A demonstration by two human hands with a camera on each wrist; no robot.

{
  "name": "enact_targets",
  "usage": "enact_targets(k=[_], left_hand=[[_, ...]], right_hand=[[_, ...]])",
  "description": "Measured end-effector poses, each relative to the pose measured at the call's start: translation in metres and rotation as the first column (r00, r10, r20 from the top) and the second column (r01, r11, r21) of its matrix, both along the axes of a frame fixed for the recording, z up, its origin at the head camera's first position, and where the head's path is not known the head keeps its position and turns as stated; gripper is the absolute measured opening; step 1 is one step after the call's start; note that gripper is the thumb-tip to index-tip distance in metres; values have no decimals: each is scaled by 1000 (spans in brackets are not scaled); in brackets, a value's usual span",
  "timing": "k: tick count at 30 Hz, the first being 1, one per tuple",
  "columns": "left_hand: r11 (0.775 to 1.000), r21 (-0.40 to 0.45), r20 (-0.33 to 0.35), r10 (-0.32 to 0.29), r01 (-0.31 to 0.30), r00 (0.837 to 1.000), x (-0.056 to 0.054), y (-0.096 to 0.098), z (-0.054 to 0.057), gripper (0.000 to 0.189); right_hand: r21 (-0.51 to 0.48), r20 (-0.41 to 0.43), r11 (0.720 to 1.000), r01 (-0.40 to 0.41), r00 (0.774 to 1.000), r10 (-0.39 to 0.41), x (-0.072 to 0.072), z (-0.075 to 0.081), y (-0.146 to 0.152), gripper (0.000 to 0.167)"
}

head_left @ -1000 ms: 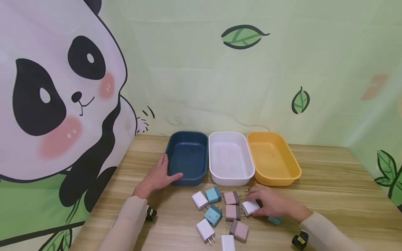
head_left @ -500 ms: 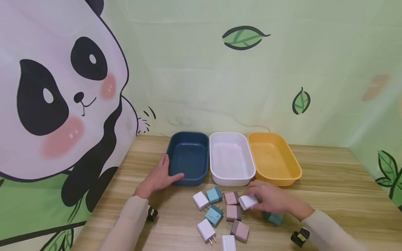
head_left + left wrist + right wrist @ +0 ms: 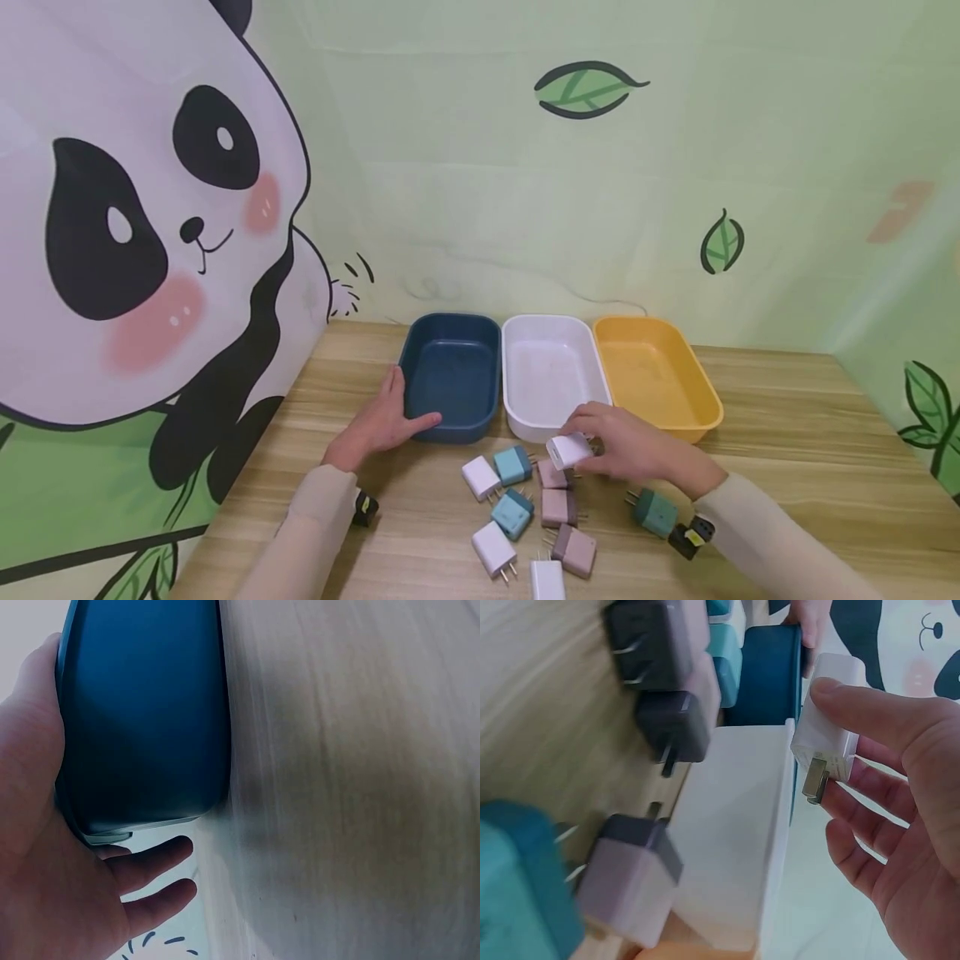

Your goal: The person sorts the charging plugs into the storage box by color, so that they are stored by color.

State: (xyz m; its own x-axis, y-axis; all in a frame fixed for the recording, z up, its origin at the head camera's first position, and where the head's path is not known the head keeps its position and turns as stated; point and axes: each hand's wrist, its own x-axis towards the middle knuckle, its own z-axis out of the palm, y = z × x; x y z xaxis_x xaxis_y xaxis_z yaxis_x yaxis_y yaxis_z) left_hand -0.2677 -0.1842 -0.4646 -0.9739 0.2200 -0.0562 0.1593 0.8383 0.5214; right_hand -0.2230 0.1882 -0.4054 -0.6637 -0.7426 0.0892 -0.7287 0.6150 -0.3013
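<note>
My right hand (image 3: 630, 443) pinches a white charger plug (image 3: 567, 452) between thumb and fingers, near the front of the white bin (image 3: 557, 435). In the right wrist view the held plug (image 3: 835, 712) shows its metal prongs. At the blue bin (image 3: 453, 433), my left hand (image 3: 378, 419) rests on the near left corner, thumb over the front rim and fingers along the side. The left wrist view shows the fingers (image 3: 154, 866) extended past the bin's wall. Below the held plug lie pink plugs (image 3: 557, 507), and a teal plug (image 3: 655, 512) is under the right forearm.
A yellow bin (image 3: 701, 417) stands right of the white one, all three in a row at the back of the wooden table (image 3: 795, 442). More white plugs (image 3: 493, 548) and teal plugs (image 3: 513, 513) lie in front. A panda-printed backdrop (image 3: 450, 167) rises behind.
My right hand has lifted the white plug and carried it left and away toward the white bin, uncovering the teal plug at right. The left hand stays on the blue bin.
</note>
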Motion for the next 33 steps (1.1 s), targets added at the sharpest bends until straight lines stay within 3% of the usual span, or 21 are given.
enact_targets(k=[8,22,27,33], left_hand=[[1000,-20,-3,0,0,1000,-1,0,-3,113],[1000,-18,-10,-8,8,1000,-2,0,-1,114],[1000,-21,-7,-7,6,1000,-1,0,0,114],[1000,-24,-3,-2,2,1000,-1,0,0,112]], right_hand=[[-21,30,1000,14,999,-13,-12,7,-20,37],[-38,3,998,-51,999,52,-34,19,-57,39],[-52,-3,996,-69,998,69,-44,19,-70,37],[-47,7,998,-32,999,32,-55,13,-81,40]])
